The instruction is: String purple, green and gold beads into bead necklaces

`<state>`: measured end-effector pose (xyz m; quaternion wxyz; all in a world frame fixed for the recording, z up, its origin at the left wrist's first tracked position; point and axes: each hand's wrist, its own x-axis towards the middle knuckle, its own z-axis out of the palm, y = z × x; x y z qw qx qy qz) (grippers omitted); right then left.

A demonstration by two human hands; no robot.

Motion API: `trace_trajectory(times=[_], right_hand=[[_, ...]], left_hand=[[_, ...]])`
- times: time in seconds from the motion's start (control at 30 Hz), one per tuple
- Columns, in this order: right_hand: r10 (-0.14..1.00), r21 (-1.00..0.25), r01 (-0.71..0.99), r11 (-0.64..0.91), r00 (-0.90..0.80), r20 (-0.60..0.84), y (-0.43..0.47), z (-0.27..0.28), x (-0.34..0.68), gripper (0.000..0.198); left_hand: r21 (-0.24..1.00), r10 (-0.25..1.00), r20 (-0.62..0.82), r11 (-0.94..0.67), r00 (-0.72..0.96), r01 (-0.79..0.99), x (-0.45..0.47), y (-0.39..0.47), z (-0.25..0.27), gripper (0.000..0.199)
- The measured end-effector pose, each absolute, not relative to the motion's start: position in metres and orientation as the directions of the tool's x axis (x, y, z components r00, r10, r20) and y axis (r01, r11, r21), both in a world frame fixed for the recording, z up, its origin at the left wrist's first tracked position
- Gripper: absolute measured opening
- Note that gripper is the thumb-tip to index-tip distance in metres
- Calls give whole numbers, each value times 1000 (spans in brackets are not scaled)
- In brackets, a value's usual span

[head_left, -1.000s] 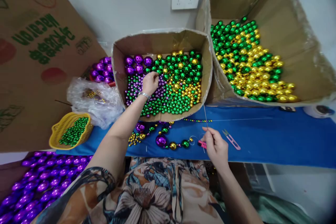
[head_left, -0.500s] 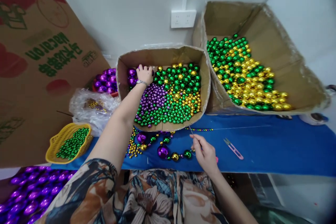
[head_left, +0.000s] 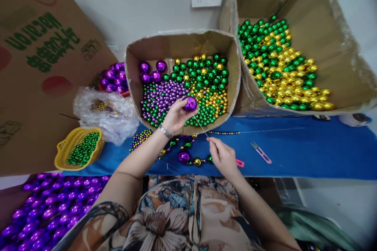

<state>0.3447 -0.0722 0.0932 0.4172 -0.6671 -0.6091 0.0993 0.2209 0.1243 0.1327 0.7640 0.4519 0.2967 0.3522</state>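
Note:
My left hand (head_left: 176,117) is closed around a large shiny purple bead (head_left: 190,104), held over the front of the middle cardboard box (head_left: 188,41). My right hand (head_left: 222,156) pinches a thin needle (head_left: 200,124), whose tip points up at the purple bead; I cannot tell whether it has entered the bead. Below the hands, a string of purple, gold and green beads (head_left: 184,157) lies on the blue cloth, partly hidden by my right hand. In the middle box are small purple beads (head_left: 165,93), green beads (head_left: 203,71) and gold ones.
A bigger box (head_left: 338,47) of green and gold beads stands at the right. Pink-handled thread snips (head_left: 261,153) lie on the blue cloth (head_left: 309,149). To the left are a yellow basket (head_left: 60,157), a plastic bag (head_left: 118,121) and many purple beads (head_left: 55,208).
My left hand has come from the back left of the middle box toward my right hand, bringing a large purple bead. The needle now points at that bead. The view has tilted downward.

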Motion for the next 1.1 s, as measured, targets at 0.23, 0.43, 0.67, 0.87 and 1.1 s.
trace_trajectory(times=[0.23, 0.43, 0.67, 0.87, 1.1], right_hand=[[876, -575, 813, 99, 203, 438, -84, 86, 344, 22], [851, -491, 862, 124, 162, 500, -84, 89, 343, 21], [853, -447, 889, 101, 154, 499, -87, 90, 342, 19], [865, -481, 874, 64, 191, 463, -83, 87, 339, 20], [876, -487, 872, 54, 193, 442, -81, 80, 339, 20]], left_hand=[[811, 803, -199, 457, 562, -365, 224, 99, 127, 21], [714, 832, -220, 493, 509, -497, 226, 89, 133, 36], [870, 917, -19, 211, 398, -446, 227, 85, 117, 45], [959, 874, 207, -92, 439, -269, 226, 65, 100, 44], [959, 879, 139, -5, 456, -282, 222, 61, 94, 64]])
